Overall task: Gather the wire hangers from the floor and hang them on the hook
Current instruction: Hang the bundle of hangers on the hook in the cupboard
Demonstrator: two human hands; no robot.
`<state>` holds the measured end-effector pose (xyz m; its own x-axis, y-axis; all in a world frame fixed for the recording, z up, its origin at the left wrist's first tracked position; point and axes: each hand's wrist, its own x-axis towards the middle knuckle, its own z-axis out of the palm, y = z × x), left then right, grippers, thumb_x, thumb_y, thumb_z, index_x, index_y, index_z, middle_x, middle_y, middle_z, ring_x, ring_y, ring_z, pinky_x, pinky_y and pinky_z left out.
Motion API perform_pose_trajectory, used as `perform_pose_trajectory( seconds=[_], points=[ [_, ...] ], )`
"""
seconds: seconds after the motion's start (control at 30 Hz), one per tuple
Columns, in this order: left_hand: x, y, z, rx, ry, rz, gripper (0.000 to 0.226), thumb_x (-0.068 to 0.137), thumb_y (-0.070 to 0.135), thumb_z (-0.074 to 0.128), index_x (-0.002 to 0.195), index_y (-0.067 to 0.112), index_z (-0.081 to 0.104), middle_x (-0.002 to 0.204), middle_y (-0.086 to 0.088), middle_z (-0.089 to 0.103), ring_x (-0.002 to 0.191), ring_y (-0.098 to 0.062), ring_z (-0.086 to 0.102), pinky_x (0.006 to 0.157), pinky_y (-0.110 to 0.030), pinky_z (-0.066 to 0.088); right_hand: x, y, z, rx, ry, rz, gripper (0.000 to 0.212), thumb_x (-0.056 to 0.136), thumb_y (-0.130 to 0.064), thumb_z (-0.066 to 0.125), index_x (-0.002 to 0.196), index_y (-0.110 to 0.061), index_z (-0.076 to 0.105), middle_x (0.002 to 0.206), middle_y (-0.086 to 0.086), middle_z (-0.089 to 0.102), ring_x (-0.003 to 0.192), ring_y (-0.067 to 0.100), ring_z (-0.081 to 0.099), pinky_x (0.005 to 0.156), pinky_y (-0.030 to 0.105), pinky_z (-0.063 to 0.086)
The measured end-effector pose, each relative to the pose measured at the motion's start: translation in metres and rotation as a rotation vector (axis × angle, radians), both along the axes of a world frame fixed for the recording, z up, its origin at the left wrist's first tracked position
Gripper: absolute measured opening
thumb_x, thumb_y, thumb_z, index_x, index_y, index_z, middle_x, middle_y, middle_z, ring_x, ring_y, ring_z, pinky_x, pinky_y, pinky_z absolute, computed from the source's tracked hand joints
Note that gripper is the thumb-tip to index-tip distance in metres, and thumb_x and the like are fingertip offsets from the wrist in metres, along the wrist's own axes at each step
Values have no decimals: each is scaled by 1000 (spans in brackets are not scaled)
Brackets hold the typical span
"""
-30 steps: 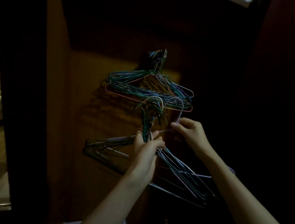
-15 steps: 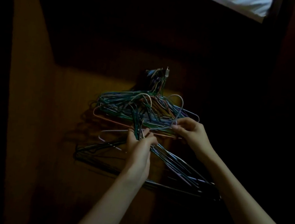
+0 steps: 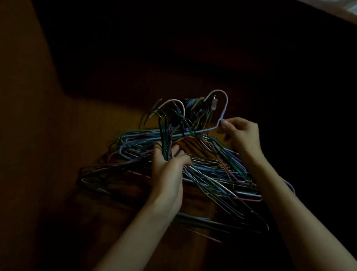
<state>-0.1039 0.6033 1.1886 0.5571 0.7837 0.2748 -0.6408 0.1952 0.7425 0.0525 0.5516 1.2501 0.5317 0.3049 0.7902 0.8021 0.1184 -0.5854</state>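
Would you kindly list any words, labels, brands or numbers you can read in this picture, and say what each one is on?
None: no readable text shows anywhere. The wire hangers, the wall hook, the wooden panel and both hands, left hand and right hand, bear no visible lettering, and the scene is very dim.

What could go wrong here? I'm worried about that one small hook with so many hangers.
The wall hook already looks crowded, so the lavender hanger pinched by the right hand may miss it or slip off. The left hand grips a tangled bundle; loose wires could snag the hung ones or fall.
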Motion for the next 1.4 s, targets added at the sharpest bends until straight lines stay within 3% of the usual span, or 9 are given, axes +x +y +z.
perform_pose_trajectory(
  seconds=[0.23, 0.4, 0.6, 0.83, 0.97, 1.07, 1.2, 1.3, 1.4],
  points=[
    [24, 11, 2, -10, -14, 13, 86, 84, -20, 42, 151, 22, 6, 143, -14, 42, 130, -25, 44, 94, -27, 32, 32, 28, -5, -18, 63, 49, 8, 88, -14, 63, 80, -12, 62, 69, 1, 64, 54, -2, 59, 49, 12, 43],
    [34, 16, 0, -42, -21, 15, 88, 83, -22, 41, 151, 21, 4, 144, -17, 40, 131, -25, 43, 98, -29, 33, 43, 40, -6, -63, 65, 45, 16, 86, -20, 66, 71, -20, 62, 71, 0, 66, 65, 11, 61, 59, 26, 48],
    [38, 15, -1, -40, -22, 17, 86, 84, -20, 42, 151, 21, 6, 144, -16, 41, 130, -25, 44, 98, -30, 34, 42, 40, -5, -85, 43, 29, 13, 85, -20, 67, 74, -16, 63, 68, -7, 62, 52, -8, 56, 49, 10, 43],
    [37, 13, -4, -43, -7, 11, 89, 82, -23, 39, 151, 23, 5, 144, -13, 42, 130, -24, 44, 99, -31, 34, 43, 35, -11, -132, -26, -219, 14, 81, -40, 69, 70, -32, 65, 70, -15, 62, 76, 10, 61, 69, 40, 51],
    [35, 10, -7, -53, -18, 14, 88, 82, -24, 37, 151, 21, 7, 143, -15, 43, 130, -25, 43, 103, -34, 35, 39, 25, -18, -140, -142, -315, 15, 79, -36, 72, 84, -22, 71, 85, -3, 64, 77, 11, 57, 59, 26, 43],
    [33, 7, -10, -58, -33, 15, 86, 81, -25, 36, 150, 19, 11, 142, -15, 44, 130, -25, 44, 104, -36, 37, 23, 12, -27, -158, -90, -152, 9, 79, -26, 73, 81, -20, 67, 83, -1, 61, 74, 10, 54, 57, 16, 39],
    [29, 2, -12, -56, -20, 11, 87, 81, -25, 35, 150, 21, 10, 141, -13, 45, 130, -23, 44, 103, -34, 36, -2, -3, -44, -270, -5, 46, 8, 77, -20, 74, 78, -20, 66, 84, 0, 66, 80, 6, 58, 70, 18, 45],
    [26, -3, -14, -49, -12, -2, 88, 81, -24, 37, 151, 22, 8, 141, -12, 46, 130, -23, 44, 111, -43, 31, -15, -10, -55, -381, 23, 155, 4, 81, -22, 70, 82, -20, 67, 79, -9, 64, 70, -9, 58, 62, 5, 43],
    [22, -6, -17, -52, -1, -14, 88, 80, -24, 38, 150, 22, 11, 141, -12, 47, 130, -24, 44, 111, -44, 31, -21, -13, -64, -491, 15, 146, 9, 85, -25, 66, 90, -18, 69, 82, -12, 64, 77, -5, 58, 67, 9, 43]
  ],
)
